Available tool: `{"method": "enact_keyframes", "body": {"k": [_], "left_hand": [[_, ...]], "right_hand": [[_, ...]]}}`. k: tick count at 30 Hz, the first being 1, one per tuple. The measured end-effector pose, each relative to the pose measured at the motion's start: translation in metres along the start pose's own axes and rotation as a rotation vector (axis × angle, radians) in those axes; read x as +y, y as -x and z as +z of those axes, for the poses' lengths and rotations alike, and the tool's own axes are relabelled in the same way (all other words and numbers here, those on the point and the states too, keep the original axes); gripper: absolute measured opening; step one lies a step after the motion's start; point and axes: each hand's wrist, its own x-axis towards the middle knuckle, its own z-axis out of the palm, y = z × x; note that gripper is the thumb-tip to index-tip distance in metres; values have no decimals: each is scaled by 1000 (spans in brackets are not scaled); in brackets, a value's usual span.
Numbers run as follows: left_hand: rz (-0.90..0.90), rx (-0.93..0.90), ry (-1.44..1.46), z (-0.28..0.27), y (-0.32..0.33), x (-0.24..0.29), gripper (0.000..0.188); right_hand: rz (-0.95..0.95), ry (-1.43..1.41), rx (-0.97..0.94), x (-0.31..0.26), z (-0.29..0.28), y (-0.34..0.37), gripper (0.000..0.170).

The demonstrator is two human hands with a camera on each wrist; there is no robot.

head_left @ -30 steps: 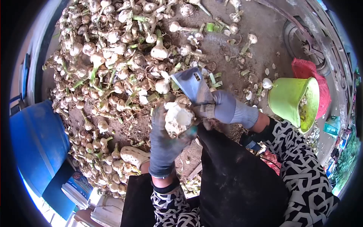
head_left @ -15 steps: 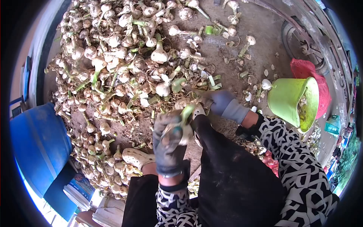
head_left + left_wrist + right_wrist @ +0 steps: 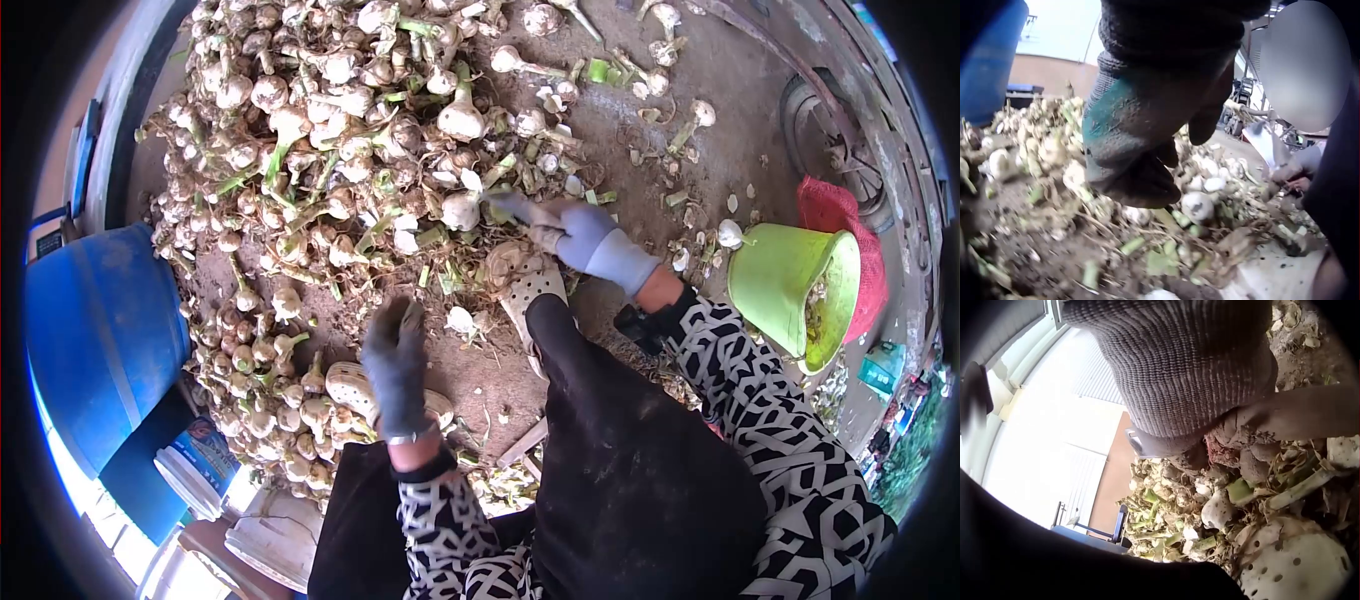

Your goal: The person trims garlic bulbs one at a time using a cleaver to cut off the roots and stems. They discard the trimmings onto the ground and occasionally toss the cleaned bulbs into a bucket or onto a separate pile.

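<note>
My gloved right hand (image 3: 585, 238) grips a cleaver (image 3: 512, 207), its broad blade blurred and lying over the edge of the garlic pile. In the right wrist view, the brown handle (image 3: 1316, 412) sticks out of the fist. My left hand (image 3: 398, 365), in a dirty grey glove with a green patch, hangs above the ground with loosely bent fingers and nothing visible in them. A pale garlic bulb (image 3: 462, 322) lies on the soil between the hands. Another white bulb (image 3: 460, 211) sits at the pile's edge beside the blade.
A big heap of garlic (image 3: 330, 130) with stems spreads ahead. A blue barrel (image 3: 105, 345) stands left, and a green bucket (image 3: 770, 275) by a red mesh sack (image 3: 865, 285) at right. The feet wear pale perforated clogs (image 3: 525, 300). Cut stems and peel litter the floor.
The left hand held a garlic bulb earlier; now it is without it and has moved left. The cleaver has moved from the bulb toward the pile. The head view has shifted slightly.
</note>
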Motion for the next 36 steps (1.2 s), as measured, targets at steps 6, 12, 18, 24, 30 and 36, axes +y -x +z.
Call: {"method": "enact_keyframes", "body": {"k": [6,12,18,24,30,36], "left_hand": [[-452,-257,410,81,-46,0,33],[-597,-230,1039,97,-29,-5,41],[-191,-404,1405,95,-2,19,37],[173,-336,298,50,7,30,92],[151,-336,459,43,27,58,97],[168,-472,151,49,48,104,82]], "right_hand": [[36,430,-52,-34,-31,-47,29],[19,367,-112,-28,2,-66,37],[180,-475,-309,-33,6,23,23],[-533,177,171,-87,-38,47,19],[-618,513,229,-103,-27,46,19],[-251,455,10,-64,-25,30,18]]}}
